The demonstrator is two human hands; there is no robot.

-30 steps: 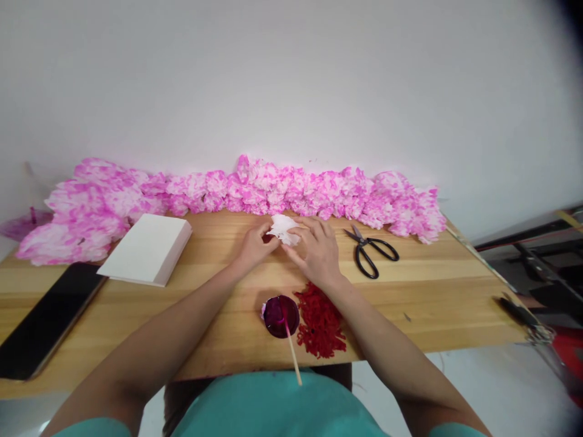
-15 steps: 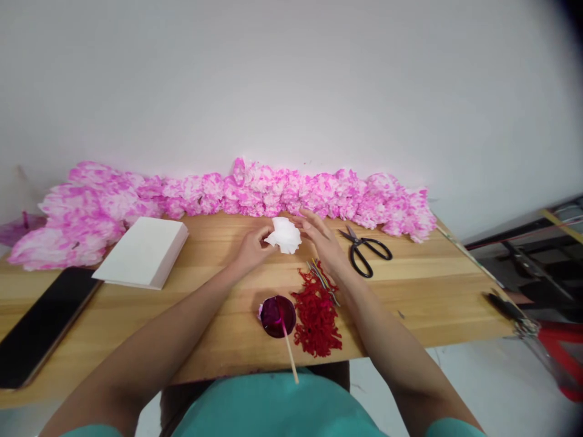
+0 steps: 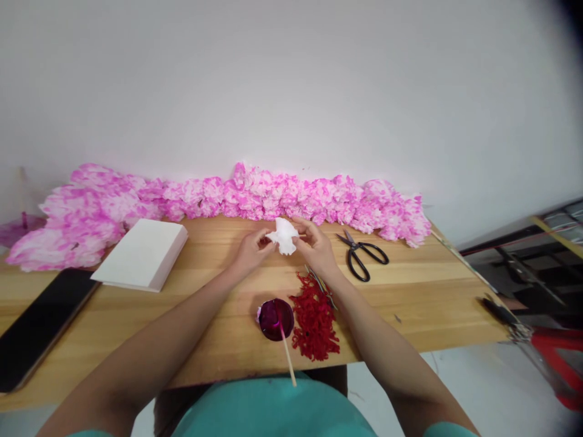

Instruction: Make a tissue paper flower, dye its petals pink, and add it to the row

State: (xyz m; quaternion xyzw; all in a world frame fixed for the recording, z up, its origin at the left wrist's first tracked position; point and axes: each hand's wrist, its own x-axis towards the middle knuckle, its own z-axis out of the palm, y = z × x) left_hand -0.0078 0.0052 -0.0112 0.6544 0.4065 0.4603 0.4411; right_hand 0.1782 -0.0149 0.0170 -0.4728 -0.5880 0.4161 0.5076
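Note:
A white ruffled paper flower (image 3: 285, 235) is held up between my two hands over the middle of the table. My left hand (image 3: 255, 247) pinches its left side between thumb and fingers. On the other side, my right hand (image 3: 315, 243) has thumb and fingertips closed on the flower's edge. Below, nearer my body, a small cup of dark purple liquid (image 3: 276, 319) has a thin wooden stick (image 3: 288, 361) leaning out of it. Beside the cup lies a heap of red yarn-like strands (image 3: 315, 321), with several thin wires (image 3: 321, 282) at its top, partly behind my right forearm.
Pink-and-white paper flowers (image 3: 264, 191) line the wall at the table's back. A white stack of paper (image 3: 141, 252) and a black phone (image 3: 45, 321) lie left. Black-handled scissors (image 3: 364, 252) rest right. A red-handled tool (image 3: 537, 343) sits by the right edge.
My right hand has closed from spread fingers onto the right side of the white flower. The flower looks slightly turned and narrower. My left hand keeps its pinch.

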